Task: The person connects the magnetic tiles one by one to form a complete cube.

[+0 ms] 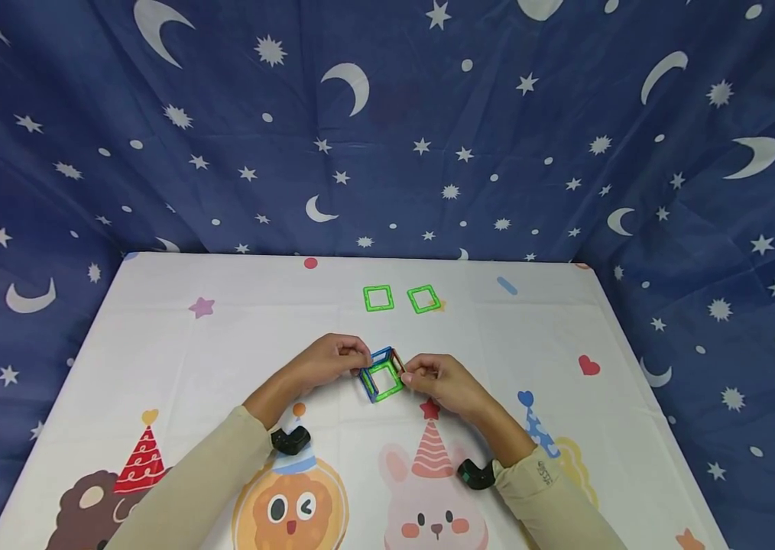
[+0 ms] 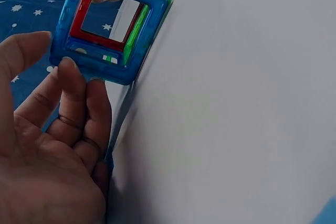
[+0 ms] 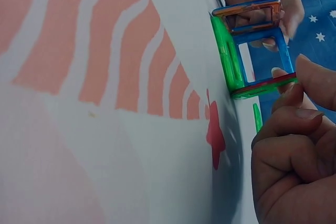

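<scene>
Between the two hands stands a small box of square magnetic tiles, with a green tile (image 1: 390, 395) as its base and upright walls around it. My left hand (image 1: 332, 357) pinches the left wall, where a blue tile (image 2: 148, 32) faces the left wrist view. Seen from the right wrist, that wall's inner face looks orange. On the opposite side, my right hand (image 1: 448, 382) pinches the edge of the red tile (image 3: 268, 84) between thumb and fingertip. Another blue wall (image 3: 285, 51) forms the far side. The near side has no wall.
Two green square tiles (image 1: 378, 308) lie flat farther back on the white cartoon-print tablecloth (image 1: 277, 298). A dark blue curtain (image 1: 387, 206) with moons and stars hangs behind and along the sides. Black wrist devices (image 1: 291, 441) sit at both sleeves.
</scene>
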Demonstrator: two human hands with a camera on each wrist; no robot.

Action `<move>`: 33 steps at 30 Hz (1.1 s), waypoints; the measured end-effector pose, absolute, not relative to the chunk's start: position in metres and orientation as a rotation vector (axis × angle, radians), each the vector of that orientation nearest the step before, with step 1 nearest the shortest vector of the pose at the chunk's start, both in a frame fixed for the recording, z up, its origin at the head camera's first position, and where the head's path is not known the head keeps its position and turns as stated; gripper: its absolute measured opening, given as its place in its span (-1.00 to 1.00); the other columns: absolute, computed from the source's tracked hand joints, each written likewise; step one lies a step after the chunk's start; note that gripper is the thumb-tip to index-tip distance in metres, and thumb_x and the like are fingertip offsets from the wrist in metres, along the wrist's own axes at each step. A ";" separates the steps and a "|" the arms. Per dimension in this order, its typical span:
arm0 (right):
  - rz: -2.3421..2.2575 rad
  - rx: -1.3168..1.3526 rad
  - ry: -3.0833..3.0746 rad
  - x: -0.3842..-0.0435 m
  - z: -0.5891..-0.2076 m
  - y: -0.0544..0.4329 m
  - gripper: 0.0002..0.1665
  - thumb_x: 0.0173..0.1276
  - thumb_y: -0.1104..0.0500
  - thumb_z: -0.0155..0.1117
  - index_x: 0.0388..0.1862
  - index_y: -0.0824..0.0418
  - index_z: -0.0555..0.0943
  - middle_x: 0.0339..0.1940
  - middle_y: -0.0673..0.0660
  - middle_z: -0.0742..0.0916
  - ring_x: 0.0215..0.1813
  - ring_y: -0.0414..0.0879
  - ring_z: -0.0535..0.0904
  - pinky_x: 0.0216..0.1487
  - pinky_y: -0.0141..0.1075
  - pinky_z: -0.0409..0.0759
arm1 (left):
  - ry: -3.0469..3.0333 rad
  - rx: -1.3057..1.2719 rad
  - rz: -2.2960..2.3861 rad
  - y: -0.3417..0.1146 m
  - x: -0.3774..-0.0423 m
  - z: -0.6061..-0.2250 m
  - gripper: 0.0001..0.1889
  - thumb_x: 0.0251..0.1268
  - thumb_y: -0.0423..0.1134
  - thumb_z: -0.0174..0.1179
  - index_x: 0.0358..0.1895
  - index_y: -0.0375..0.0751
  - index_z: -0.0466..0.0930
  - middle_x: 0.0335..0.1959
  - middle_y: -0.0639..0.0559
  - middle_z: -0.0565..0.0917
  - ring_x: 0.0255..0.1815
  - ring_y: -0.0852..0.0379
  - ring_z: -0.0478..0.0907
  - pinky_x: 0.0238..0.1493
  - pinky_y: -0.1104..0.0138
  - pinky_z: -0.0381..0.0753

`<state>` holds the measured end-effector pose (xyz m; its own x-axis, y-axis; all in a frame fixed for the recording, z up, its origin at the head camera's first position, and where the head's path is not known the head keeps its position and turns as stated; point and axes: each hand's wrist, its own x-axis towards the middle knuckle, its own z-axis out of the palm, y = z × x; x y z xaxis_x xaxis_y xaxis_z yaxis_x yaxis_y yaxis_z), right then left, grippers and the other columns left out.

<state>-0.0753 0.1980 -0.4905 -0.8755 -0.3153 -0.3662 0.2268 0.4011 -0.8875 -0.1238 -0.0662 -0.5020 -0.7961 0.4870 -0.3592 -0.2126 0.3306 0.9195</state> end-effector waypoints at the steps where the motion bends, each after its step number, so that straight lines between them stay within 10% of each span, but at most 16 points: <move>1: -1.490 -0.074 2.180 -0.075 -0.491 0.198 -0.76 0.40 0.06 0.41 -0.09 0.18 0.72 -0.48 -0.02 0.55 -0.56 -0.16 0.33 -0.55 -0.39 0.31 | 2.007 0.244 1.504 -0.067 -0.124 -0.502 -0.78 0.35 -0.02 0.33 -0.19 -0.09 0.74 -0.42 0.04 0.62 -0.33 0.11 0.47 -0.20 0.32 0.42; 7: -1.469 -0.071 2.210 -0.076 -0.489 0.198 -0.78 0.41 0.07 0.40 -0.06 0.15 0.74 -0.46 0.01 0.58 -0.55 -0.14 0.33 -0.56 -0.39 0.30 | 2.023 0.253 1.490 -0.069 -0.125 -0.502 -0.67 0.39 0.11 0.28 -0.31 -0.08 0.72 -0.45 0.01 0.59 -0.34 0.08 0.44 -0.18 0.28 0.39; 22: -1.334 -0.136 2.318 -0.087 -0.486 0.192 -0.79 0.43 -0.02 0.37 -0.07 0.00 0.79 -0.32 0.02 0.65 -0.34 -0.08 0.43 -0.39 -0.32 0.36 | 1.976 0.324 1.548 -0.070 -0.124 -0.502 -0.73 0.46 -0.12 0.25 0.13 -0.02 0.66 -0.29 -0.08 0.71 -0.27 0.04 0.52 -0.15 0.27 0.47; 33: -1.358 -0.149 2.331 -0.096 -0.487 0.187 -0.79 0.37 0.02 0.45 -0.11 0.07 0.81 -0.23 0.02 0.73 -0.19 -0.08 0.48 -0.19 -0.28 0.46 | 1.972 0.294 1.545 -0.070 -0.124 -0.502 -0.81 0.45 -0.07 0.25 -0.02 0.00 0.73 -0.25 0.05 0.74 -0.14 0.05 0.57 -0.03 0.24 0.46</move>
<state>-0.0958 0.1869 -0.4875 -0.8992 -0.3042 -0.3144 0.1235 0.5129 -0.8495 -0.1240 -0.0702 -0.5018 -0.7899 0.5209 -0.3238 -0.1898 0.2944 0.9367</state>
